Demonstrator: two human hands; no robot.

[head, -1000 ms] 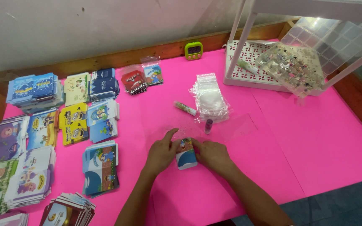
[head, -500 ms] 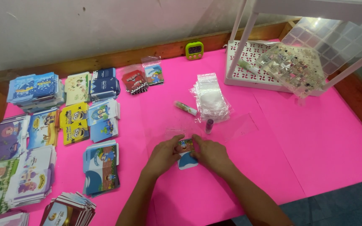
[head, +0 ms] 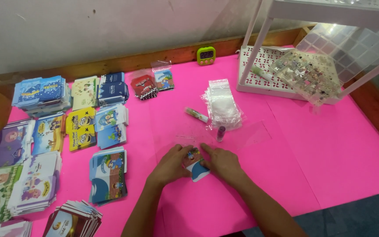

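The pink table (head: 330, 149) is lying broad and smooth, matte as paper, inside a raw wooden rim. A white rack (head: 268, 66) is standing at the far right corner, its base pierced with a pinwheel pattern, and a clear plastic compartment tray (head: 305, 74) is leaning tilted against it, glittering with tiny pieces. Along the left edge, glossy printed cards are sitting in squared stacks (head: 44, 131), blue, yellow and green. Near the middle, a floppy stack of clear bags (head: 222, 105) is catching the light, with a thin transparent sheet (head: 251, 131) lying flat just beside it. A small green timer (head: 206, 55) is sitting against the back rim. A pale glue stick (head: 197, 115) is lying on its side, and a dark little tube (head: 220, 133) is standing upright near the bags.

Now the hands: the left hand (head: 169, 166) and the right hand (head: 222, 161) are pressing down on a small card (head: 196, 164), white-edged with a colourful picture, flat on the pink surface at the front centre. Fingers of both are spread and laid over its sides, touching it from either side rather than closed around it.
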